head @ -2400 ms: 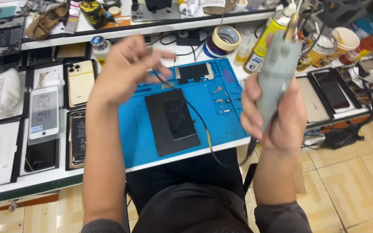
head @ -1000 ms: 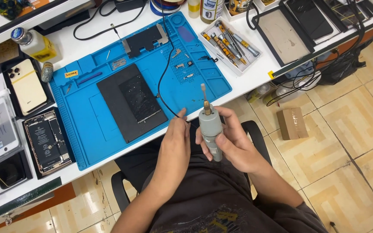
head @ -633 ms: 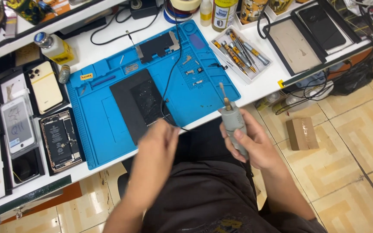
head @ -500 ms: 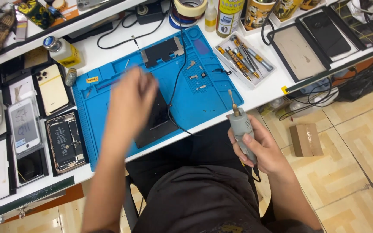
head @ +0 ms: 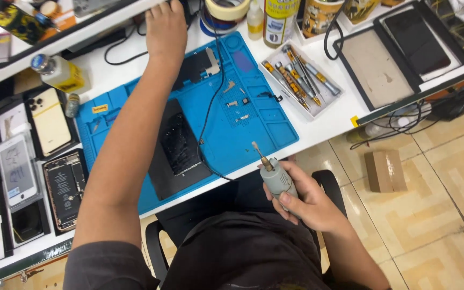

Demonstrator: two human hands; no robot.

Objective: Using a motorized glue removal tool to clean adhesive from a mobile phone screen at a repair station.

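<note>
Right hand point(head: 310, 201) grips a grey rotary tool point(head: 276, 177) over the lap, bit tilted up toward the blue mat point(head: 253, 113), while the left hand point(head: 166, 27), fingers spread flat, reaches past the dark phone point(head: 181, 142) on that mat to the shelf point(head: 81, 27) edge, holding nothing I can see.

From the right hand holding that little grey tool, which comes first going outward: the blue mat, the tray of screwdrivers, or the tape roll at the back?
Measured from the right hand in the head view:
1. Blue mat: its near edge lies just above the hand.
2. Tray of screwdrivers: farther back, on the white bench right of the mat.
3. Tape roll: farthest, at the bench's back edge.
</note>
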